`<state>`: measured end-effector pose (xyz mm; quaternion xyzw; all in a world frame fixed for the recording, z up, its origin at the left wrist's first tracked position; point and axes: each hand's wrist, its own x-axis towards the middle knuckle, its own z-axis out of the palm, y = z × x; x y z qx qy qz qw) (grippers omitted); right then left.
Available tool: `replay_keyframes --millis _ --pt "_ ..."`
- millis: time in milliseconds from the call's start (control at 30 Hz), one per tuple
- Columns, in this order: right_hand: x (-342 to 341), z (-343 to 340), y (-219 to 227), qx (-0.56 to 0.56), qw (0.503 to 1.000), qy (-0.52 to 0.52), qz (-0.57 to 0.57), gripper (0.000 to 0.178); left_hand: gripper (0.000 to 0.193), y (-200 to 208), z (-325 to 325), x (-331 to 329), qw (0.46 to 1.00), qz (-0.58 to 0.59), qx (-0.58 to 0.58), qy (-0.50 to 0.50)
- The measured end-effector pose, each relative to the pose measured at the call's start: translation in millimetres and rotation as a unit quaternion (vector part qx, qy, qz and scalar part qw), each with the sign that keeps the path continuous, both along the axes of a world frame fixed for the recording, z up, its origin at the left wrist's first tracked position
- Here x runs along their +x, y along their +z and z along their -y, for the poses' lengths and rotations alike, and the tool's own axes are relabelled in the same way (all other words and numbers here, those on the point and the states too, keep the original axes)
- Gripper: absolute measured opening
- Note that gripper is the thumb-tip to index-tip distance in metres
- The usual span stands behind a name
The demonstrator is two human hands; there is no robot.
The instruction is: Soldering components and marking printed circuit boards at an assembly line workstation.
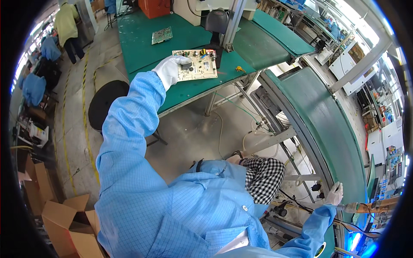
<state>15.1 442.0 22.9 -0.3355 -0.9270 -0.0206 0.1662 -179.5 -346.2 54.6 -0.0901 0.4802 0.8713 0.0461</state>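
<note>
1. Biggest thing on the floor: the green conveyor belt [320, 112], bending down the right side in a metal frame.
2. Next up, the green worktable [142, 47], stretched across the top, its front edge facing the person.
3. Filling the lower middle, the person's blue checked coat [146, 206], left sleeve reaching up to the table, right sleeve out toward the belt.
4. Down in the lower left corner, a cardboard box [86, 243], flaps open!
5. Left of the table, a round black stool [107, 101], its seat partly behind the left sleeve.
6. At the table's far side, an orange-red bin [155, 7].
7. And here's the main action: a cream circuit board [198, 71], parts side up, over the table's front edge. The gloved left hand [170, 70] has it by its left side, fingers closed on it beside a dark component. Whether the board touches the tabletop, I can't tell.
8. Farther back on the table, a second circuit board [162, 35] lies by itself.
9. Over to the gloved right hand [334, 194], at the belt's inner edge: fingers pointing up the belt, but how far apart, or around what, I can't tell.
10. Smallest of all, a little yellow piece [239, 69] on the table, right of the held board.
</note>
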Motion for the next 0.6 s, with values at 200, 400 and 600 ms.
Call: replay_keyframes --millis 200,400,600 --pt "-1 8 4 -0.001 1.0 0.0 -0.001 0.056 0.015 -3 1 -13 0.999 -0.038 -0.031 0.007" --pt "-2 16 7 -0.018 1.0 0.004 -0.012 0.056 0.016 7 -2 -5 0.99 -0.044 -0.128 0.044" --pt "3 15 7 -0.012 1.0 0.002 0.003 0.056 0.027 29 -11 -6 0.997 -0.006 -0.06 0.058"
